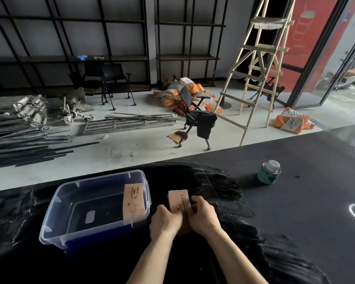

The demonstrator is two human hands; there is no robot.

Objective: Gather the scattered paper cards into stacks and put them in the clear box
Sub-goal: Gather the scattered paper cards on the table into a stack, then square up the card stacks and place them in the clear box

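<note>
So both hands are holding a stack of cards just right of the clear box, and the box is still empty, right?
Not quite: the box isn't empty. The head view shows cards already leaning against its right wall. Both hands, left and right, do hold a stack right of it.

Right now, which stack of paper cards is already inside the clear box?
The stack leaning against the right wall of the clear box. The other stack is outside it, held between the left hand and right hand.
</note>
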